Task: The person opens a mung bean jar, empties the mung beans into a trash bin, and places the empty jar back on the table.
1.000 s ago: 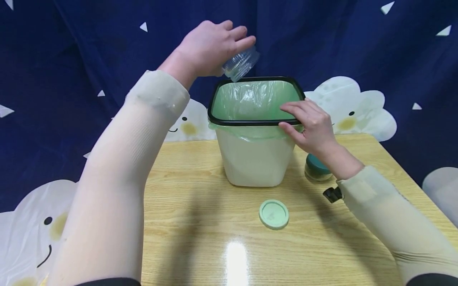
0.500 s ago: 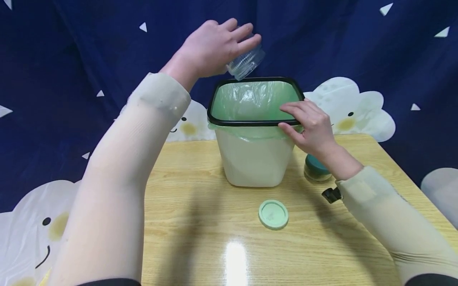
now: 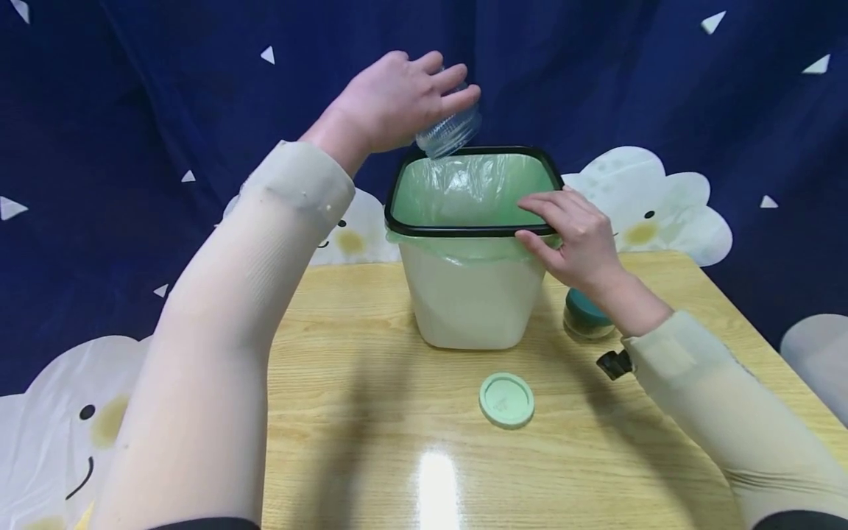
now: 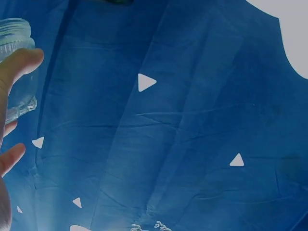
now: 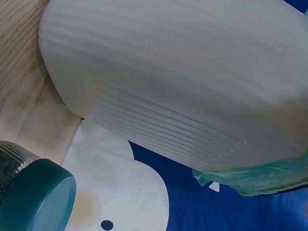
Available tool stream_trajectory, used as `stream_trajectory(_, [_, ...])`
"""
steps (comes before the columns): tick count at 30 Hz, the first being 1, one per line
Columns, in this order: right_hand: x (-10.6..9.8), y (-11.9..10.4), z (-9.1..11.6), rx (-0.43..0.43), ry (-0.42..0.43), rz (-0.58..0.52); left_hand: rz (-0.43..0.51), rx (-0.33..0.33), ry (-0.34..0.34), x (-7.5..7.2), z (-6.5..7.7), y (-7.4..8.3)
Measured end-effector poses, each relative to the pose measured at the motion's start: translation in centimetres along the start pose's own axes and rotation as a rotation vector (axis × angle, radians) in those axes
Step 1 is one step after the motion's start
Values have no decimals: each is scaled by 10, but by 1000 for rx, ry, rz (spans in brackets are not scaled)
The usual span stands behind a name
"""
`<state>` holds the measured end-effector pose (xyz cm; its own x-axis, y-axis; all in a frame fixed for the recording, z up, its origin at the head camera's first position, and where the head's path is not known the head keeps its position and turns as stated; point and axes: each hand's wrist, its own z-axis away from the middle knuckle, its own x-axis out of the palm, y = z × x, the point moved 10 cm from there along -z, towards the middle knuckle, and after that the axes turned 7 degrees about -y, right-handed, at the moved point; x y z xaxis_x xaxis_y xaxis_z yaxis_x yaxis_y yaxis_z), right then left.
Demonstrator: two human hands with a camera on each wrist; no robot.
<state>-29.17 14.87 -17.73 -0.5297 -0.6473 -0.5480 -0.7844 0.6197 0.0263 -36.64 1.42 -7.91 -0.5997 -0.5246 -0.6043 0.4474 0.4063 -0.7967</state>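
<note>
My left hand grips a clear jar above the back left of the trash can, tilted with its mouth down to the right. In the left wrist view the thumb lies along the jar's ribbed glass, and the jar looks see-through. My right hand holds the black rim at the front right corner, thumb outside and fingers over the inner side. The white trash can stands upright on the table, lined with a green bag. Its bottom inside is hidden.
A pale green round lid lies on the wooden table in front of the can. A jar with a teal lid stands right of the can, partly behind the right wrist. A blue curtain hangs behind.
My left hand with the jar first shifts slightly right and up, then comes down a little closer to the can's rim. The right hand keeps its hold on the rim.
</note>
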Motion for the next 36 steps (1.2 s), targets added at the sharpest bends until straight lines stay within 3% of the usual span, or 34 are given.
stream_trajectory(4, [-1, 0, -1, 4, 11, -11, -3, -20, 37, -6, 0, 0])
stream_trajectory(10, [1, -1, -2, 1, 3, -10, -33, 65, -36, 2, -6, 13])
stream_trajectory(16, [1, -1, -3, 12, 11, -27, -9, 23, -40, 1, -3, 4])
stream_trajectory(19, [2, -2, -4, 7, 10, -23, -4, 33, -41, 3, -1, 3])
stream_trajectory(24, [1, -2, -4, 5, 5, -17, 51, 10, -26, 4, 2, -2])
stream_trajectory(29, [0, 0, -2, 11, 12, -17, 186, -26, 24, 2, 6, -10])
stream_trajectory(36, [0, 1, 0, 7, 8, -9, 344, -125, 80, 6, 19, -20])
